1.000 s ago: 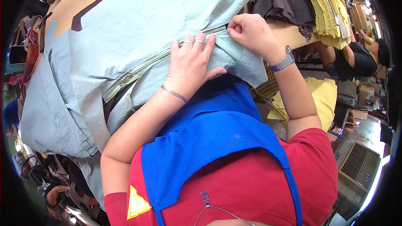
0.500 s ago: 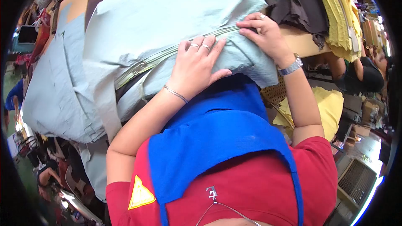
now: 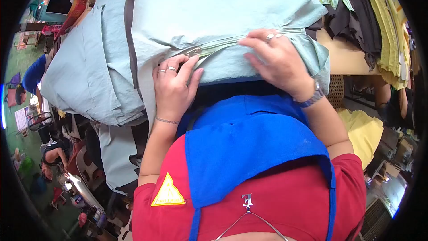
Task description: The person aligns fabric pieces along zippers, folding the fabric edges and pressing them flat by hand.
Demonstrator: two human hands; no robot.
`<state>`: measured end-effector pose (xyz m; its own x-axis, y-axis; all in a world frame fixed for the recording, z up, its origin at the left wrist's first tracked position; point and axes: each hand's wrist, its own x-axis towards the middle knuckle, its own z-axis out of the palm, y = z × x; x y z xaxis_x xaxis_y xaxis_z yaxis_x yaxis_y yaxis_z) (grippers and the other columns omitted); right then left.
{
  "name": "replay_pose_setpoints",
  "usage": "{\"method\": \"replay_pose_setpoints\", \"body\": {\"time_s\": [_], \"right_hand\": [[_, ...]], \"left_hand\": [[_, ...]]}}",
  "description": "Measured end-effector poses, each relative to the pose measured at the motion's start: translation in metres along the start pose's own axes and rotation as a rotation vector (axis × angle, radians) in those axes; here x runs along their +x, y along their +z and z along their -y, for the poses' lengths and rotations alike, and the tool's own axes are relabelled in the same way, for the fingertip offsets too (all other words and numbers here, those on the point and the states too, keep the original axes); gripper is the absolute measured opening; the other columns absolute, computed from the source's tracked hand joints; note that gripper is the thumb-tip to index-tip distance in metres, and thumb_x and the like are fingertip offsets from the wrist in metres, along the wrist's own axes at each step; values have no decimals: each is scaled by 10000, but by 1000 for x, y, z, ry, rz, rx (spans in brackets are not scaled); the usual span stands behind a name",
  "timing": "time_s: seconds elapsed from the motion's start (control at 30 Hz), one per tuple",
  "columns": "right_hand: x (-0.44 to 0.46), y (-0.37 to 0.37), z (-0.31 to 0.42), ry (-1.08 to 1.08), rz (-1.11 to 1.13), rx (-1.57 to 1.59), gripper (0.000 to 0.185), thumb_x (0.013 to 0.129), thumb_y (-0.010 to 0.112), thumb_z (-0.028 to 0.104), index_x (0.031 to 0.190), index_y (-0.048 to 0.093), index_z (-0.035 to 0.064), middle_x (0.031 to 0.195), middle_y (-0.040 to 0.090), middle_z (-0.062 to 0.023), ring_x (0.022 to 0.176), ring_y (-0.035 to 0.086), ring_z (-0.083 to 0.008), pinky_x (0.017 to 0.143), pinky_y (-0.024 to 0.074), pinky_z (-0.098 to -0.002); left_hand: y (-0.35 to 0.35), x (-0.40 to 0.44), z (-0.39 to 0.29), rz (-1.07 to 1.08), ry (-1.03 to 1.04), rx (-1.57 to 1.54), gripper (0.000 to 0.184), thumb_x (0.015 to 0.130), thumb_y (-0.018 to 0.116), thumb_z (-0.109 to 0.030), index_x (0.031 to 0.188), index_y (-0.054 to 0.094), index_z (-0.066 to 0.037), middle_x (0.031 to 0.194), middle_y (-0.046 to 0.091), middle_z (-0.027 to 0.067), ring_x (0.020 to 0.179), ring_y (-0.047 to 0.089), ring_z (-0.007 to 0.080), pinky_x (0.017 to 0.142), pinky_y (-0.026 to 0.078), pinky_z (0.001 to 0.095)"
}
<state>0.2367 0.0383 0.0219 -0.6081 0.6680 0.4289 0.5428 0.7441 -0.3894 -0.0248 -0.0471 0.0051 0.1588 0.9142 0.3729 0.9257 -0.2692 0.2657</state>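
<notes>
Person in blue at far left [image 3: 34, 76]: standing partly out of my view, near the frame edge.
Person in black at lower left [image 3: 54, 151]: bending forward, well apart from the work I am watching.
Folded layers [image 3: 84, 62]: lying in a pale blue-green heap on the left, sloping down past the front edge.
Dark band [image 3: 129, 31]: running down between the folded layers and the main piece.
Pale blue-green cloth [image 3: 236, 6]: spreading across the middle of the surface [image 3: 341, 56], its near part dropping toward the wearer.
Left hand [image 3: 173, 85]: bending its fingers over the near part of the cloth, thumb sitting close to the forefinger; I cannot tell whether they are pinching the fabric.
Green striped strip [image 3: 225, 44]: slanting up to the right across the cloth, its metal pieces [image 3: 194, 51] lying just beyond the left fingertips.
Blue apron [image 3: 254, 134]: showing below, between both arms.
Right hand [image 3: 281, 64]: hovering over or lightly touching the strip, I cannot tell which; thumb and forefinger are standing apart, pinching nothing I can see.
Dark fabric [image 3: 354, 24]: lying at the upper right.
Yellow pieces [image 3: 385, 31]: hanging beside it over the edge.
Yellow cloth [image 3: 362, 131]: resting lower down, near the right arm.
</notes>
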Motion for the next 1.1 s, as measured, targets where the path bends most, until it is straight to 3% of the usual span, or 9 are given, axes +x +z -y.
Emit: {"method": "replay_pose_setpoints", "body": {"time_s": [0.1, 0.3, 0.5, 0.7, 0.8, 1.0, 1.1], "right_hand": [[1, 24, 6, -40, 24, 75, 245, 855, 722, 138, 1086, 689, 63, 1067, 670, -102, 954, 639, -299, 832, 526, -404], [-4, 31, 7, -35, 24, 57, 278, 860, 727, 165, 1122, 695, 80, 1067, 667, -95, 960, 639, -294, 826, 534, -402], [-6, 33, 10, -22, 45, 21, 277, 870, 716, 161, 1140, 696, 104, 1099, 659, -87, 1013, 633, -291, 837, 530, -408], [-6, 33, 10, -13, 62, 36, 301, 865, 709, 137, 1164, 692, 121, 1092, 646, -79, 993, 619, -283, 845, 512, -410], [-7, 35, 9, -11, 33, 29, 314, 853, 710, 126, 1167, 693, 125, 1088, 645, -66, 984, 613, -274, 844, 504, -400], [-9, 39, 7, -15, -16, 45, 347, 829, 724, 105, 1174, 696, 130, 1093, 642, -52, 966, 608, -266, 833, 500, -394], [-10, 38, 8, -9, -8, 60, 387, 822, 731, 84, 1204, 692, 127, 1103, 632, -62, 960, 604, -275, 837, 498, -400]], "left_hand": [[1, 5, -5, 19, -36, 12, 228, 870, 757, -209, 1086, 745, -137, 1051, 680, 40, 1003, 624, 241, 859, 449, 391], [6, 23, -12, 36, -60, -43, 121, 888, 740, -215, 959, 726, -118, 889, 715, 45, 824, 685, 232, 761, 470, 367], [9, 31, -7, 102, -234, -230, 164, 932, 712, -239, 936, 722, -75, 807, 734, 80, 708, 706, 222, 633, 510, 343], [-12, 33, -10, 207, -490, -310, 160, 930, 718, -203, 972, 723, -49, 795, 714, 74, 646, 641, 183, 622, 511, 315], [-15, 27, 3, 139, -451, -345, 137, 914, 733, -151, 983, 722, -33, 813, 690, 71, 651, 611, 168, 622, 503, 297], [-10, 25, 10, 77, -199, -180, 136, 875, 761, -120, 979, 723, -40, 914, 669, 83, 790, 661, 222, 709, 529, 330], [-14, 29, 8, 107, -209, -161, 118, 860, 764, -107, 950, 717, -45, 948, 673, 94, 835, 672, 259, 745, 539, 356]]}}
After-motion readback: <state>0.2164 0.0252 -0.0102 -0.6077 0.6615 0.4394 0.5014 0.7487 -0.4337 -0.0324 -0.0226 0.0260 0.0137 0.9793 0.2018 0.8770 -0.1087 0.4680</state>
